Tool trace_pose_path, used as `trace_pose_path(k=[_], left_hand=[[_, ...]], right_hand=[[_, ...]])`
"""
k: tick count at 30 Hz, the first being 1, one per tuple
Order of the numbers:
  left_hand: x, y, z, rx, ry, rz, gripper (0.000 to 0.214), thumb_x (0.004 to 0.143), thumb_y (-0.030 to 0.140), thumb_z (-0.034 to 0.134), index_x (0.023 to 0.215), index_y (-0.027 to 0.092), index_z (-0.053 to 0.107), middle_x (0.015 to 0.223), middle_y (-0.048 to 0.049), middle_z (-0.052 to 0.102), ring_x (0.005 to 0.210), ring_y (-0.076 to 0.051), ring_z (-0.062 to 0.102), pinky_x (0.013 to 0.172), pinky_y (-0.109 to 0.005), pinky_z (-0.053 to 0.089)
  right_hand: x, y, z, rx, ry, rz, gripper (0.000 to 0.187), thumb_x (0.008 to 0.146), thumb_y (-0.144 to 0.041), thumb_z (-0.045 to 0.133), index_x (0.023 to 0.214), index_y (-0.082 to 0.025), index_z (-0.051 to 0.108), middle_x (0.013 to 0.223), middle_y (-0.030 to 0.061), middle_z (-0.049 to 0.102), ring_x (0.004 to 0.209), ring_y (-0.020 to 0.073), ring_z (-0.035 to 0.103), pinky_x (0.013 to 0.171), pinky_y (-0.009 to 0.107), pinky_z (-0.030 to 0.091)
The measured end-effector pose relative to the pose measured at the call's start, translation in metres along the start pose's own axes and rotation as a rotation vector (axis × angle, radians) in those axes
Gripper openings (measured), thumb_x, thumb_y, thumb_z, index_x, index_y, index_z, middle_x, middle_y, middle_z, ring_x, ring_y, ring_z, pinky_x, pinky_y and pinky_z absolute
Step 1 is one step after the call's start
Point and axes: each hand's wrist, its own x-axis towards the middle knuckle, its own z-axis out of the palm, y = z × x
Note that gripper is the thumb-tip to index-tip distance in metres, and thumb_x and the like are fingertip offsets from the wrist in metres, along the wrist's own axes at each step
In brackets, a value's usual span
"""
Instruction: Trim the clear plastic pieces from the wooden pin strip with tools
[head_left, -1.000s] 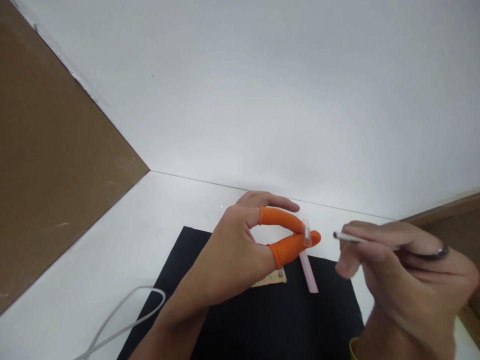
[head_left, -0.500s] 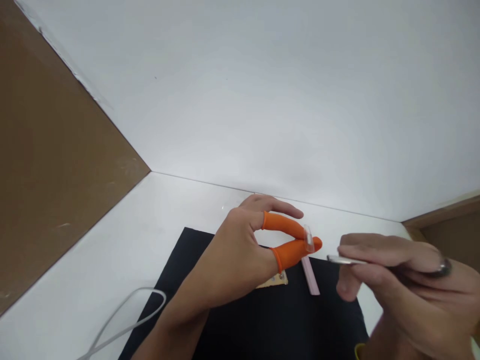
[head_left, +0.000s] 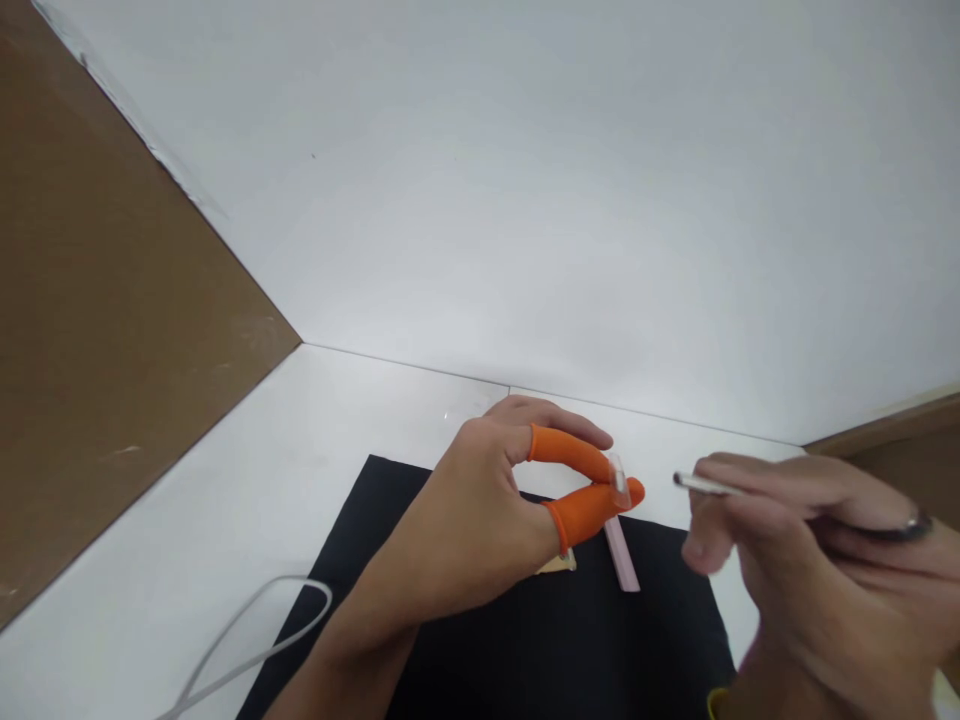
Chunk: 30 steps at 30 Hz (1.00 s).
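At four o'clock from the middle of the view, with the left hand [head_left: 480,510], pinching a small clear piece [head_left: 619,486] between thumb and forefinger, each in an orange finger cover [head_left: 585,512], with the grip closed. At three o'clock from that piece, near but apart, with the right hand [head_left: 810,560], gripping a thin pale tool [head_left: 709,486] with a dark tip aimed toward it. Judging by the pose, at the step of presenting the piece with the tool at the ready. For any closing of that gap, calling for a steady pinch and fine aim.

Beneath, across the white surface [head_left: 352,410], with a black mat [head_left: 562,650] toward six o'clock. On it, at six o'clock from the piece, a pink strip [head_left: 622,556]; toward half past seven, a yellowish item [head_left: 556,566], too covered to identify. Toward seven-thirty from the middle, a looped pale cable [head_left: 181,704]. Toward twelve, a white wall [head_left: 525,200]; toward nine, a brown panel [head_left: 127,320].
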Motion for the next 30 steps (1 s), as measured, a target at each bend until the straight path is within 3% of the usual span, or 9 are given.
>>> trace_pose_path(k=[4, 8, 10, 13, 16, 18, 21, 24, 30], left_hand=[[-0.002, 0.003, 0.001, -0.023, 0.002, -0.036, 0.005, 0.086, 0.033, 0.087, 0.084, 0.029, 0.085, 0.110, -0.0003, 0.082, 0.097, -0.021, 0.078, 0.085, -0.033, 0.067], [0.003, 0.009, -0.001, -0.067, -0.042, -0.156, 0.008, 0.088, 0.037, 0.085, 0.087, 0.029, 0.086, 0.114, -0.0002, 0.080, 0.105, -0.019, 0.075, 0.091, -0.030, 0.062], [0.005, 0.010, -0.001, -0.095, -0.053, -0.178, 0.008, 0.088, 0.038, 0.085, 0.089, 0.030, 0.085, 0.115, 0.0012, 0.079, 0.106, -0.018, 0.074, 0.089, -0.027, 0.061], [0.001, 0.008, -0.002, -0.101, -0.063, -0.200, 0.009, 0.089, 0.039, 0.084, 0.088, 0.030, 0.084, 0.114, 0.0030, 0.079, 0.103, -0.015, 0.074, 0.086, -0.025, 0.059], [-0.004, 0.003, -0.003, -0.099, -0.061, -0.200, 0.008, 0.089, 0.038, 0.083, 0.088, 0.030, 0.084, 0.113, 0.0042, 0.079, 0.103, -0.014, 0.074, 0.087, -0.025, 0.059], [-0.005, 0.001, -0.005, -0.102, -0.057, -0.199, 0.007, 0.089, 0.038, 0.084, 0.088, 0.031, 0.084, 0.113, 0.0046, 0.079, 0.103, -0.014, 0.074, 0.088, -0.025, 0.058], [0.001, 0.003, -0.006, -0.107, -0.055, -0.216, 0.009, 0.088, 0.039, 0.084, 0.088, 0.031, 0.084, 0.112, 0.0039, 0.079, 0.102, -0.015, 0.074, 0.087, -0.026, 0.059], [0.006, 0.007, -0.006, -0.124, -0.059, -0.227, 0.010, 0.089, 0.041, 0.084, 0.089, 0.031, 0.084, 0.111, 0.0030, 0.078, 0.102, -0.016, 0.074, 0.086, -0.027, 0.059], [0.000, 0.008, -0.006, -0.127, -0.066, -0.221, 0.009, 0.089, 0.039, 0.083, 0.089, 0.031, 0.083, 0.109, 0.0044, 0.079, 0.098, -0.014, 0.074, 0.083, -0.025, 0.059]], right_hand=[[0.002, 0.006, 0.003, -0.017, 0.168, -0.002, 0.013, 0.089, -0.017, 0.083, 0.094, -0.029, 0.085, 0.058, -0.0042, 0.069, 0.044, 0.0132, 0.059, 0.042, 0.032, 0.048], [0.009, 0.000, -0.012, 0.016, -0.189, -0.049, 0.019, 0.089, -0.017, 0.083, 0.103, -0.030, 0.086, 0.062, -0.0049, 0.073, 0.037, 0.0082, 0.056, 0.036, 0.026, 0.047], [0.012, -0.002, -0.018, -0.008, -0.318, -0.073, 0.017, 0.087, -0.021, 0.085, 0.101, -0.031, 0.086, 0.071, -0.0027, 0.078, 0.043, 0.0105, 0.064, 0.041, 0.026, 0.054], [0.010, 0.004, -0.015, -0.019, -0.153, -0.081, 0.012, 0.087, -0.023, 0.086, 0.096, -0.031, 0.086, 0.070, -0.0016, 0.078, 0.048, 0.0127, 0.064, 0.038, 0.028, 0.048], [0.006, 0.013, -0.004, 0.074, 0.118, -0.007, 0.003, 0.091, -0.029, 0.083, 0.093, -0.028, 0.085, 0.055, -0.0058, 0.062, 0.038, 0.0076, 0.042, 0.036, 0.030, 0.032], [0.004, 0.015, -0.002, 0.084, 0.209, 0.016, 0.004, 0.090, -0.032, 0.085, 0.089, -0.028, 0.084, 0.058, -0.0048, 0.063, 0.045, 0.0095, 0.049, 0.042, 0.031, 0.039], [0.006, 0.008, -0.012, -0.008, -0.012, -0.053, 0.005, 0.087, -0.029, 0.087, 0.091, -0.031, 0.085, 0.076, -0.0015, 0.078, 0.064, 0.0149, 0.069, 0.053, 0.030, 0.056], [0.006, 0.002, -0.021, -0.028, -0.266, -0.071, 0.009, 0.090, -0.031, 0.084, 0.099, -0.032, 0.086, 0.080, -0.0017, 0.081, 0.068, 0.0160, 0.075, 0.060, 0.029, 0.063], [0.002, 0.014, -0.008, 0.191, 0.091, 0.057, 0.011, 0.086, -0.037, 0.088, 0.089, -0.026, 0.084, 0.071, -0.0009, 0.076, 0.058, 0.0123, 0.067, 0.048, 0.028, 0.053]])
